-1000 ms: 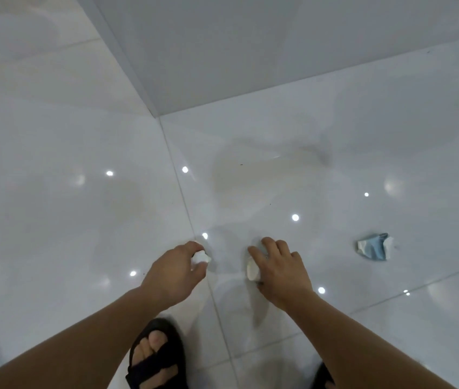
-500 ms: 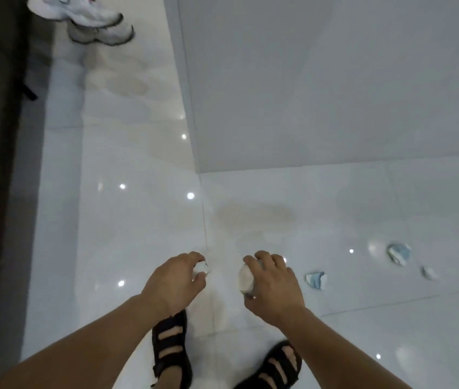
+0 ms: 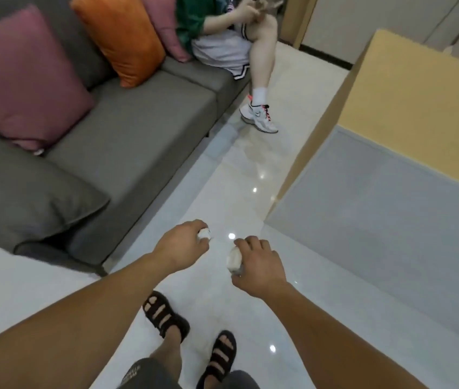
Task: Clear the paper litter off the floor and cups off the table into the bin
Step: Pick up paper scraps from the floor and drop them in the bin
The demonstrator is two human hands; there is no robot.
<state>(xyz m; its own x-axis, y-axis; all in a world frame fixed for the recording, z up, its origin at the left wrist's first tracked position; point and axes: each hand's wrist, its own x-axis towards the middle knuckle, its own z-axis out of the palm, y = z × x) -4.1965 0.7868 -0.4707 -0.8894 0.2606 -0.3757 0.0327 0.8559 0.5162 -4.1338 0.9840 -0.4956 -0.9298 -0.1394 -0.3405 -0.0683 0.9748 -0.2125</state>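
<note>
The person is holding both hands out above the glossy floor (image 3: 222, 175), in the strip between the grey sofa (image 3: 127, 141) and the near corner of the low table (image 3: 377, 209). The left hand (image 3: 180, 247) is curling its fingers tightly round a small white paper wad (image 3: 204, 234), which is peeking out past the knuckles. The right hand (image 3: 263, 266) is clamping fingers and thumb round a larger crumpled paper ball (image 3: 234, 258). Black sandals (image 3: 163, 313) are standing on the tiles below
</note>
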